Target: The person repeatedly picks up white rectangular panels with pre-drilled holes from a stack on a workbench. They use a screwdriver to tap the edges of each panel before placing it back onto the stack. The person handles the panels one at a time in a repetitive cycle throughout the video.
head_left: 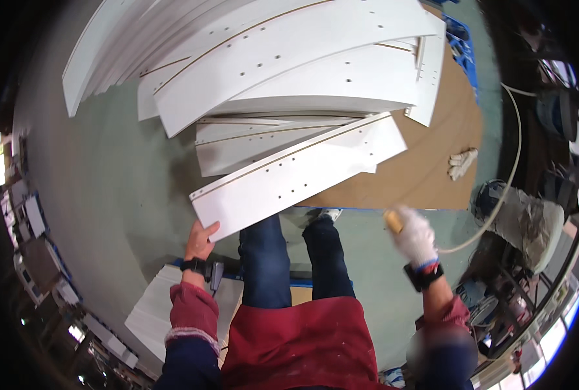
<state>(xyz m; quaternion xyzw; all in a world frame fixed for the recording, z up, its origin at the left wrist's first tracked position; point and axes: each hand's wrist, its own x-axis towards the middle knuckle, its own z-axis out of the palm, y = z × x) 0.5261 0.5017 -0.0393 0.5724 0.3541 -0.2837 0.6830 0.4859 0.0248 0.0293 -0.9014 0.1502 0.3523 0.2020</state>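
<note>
Bright centre; dark, bent rim; right hand (414, 238) blurred.

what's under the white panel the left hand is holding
Around the held panel, other white panels and a brown board are partly visible; whatever it covers directly cannot be seen.

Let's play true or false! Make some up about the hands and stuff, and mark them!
1. The bare left hand holds a long white board with dark holes. True.
2. The right hand is bare. False: the right hand wears a white knit glove.
3. The right hand grips a blurred yellow object. True.
4. The cloth apron is green. False: the cloth apron is dark red.
5. An off-white cloth glove lies on the flat brown sheet. True.
</note>
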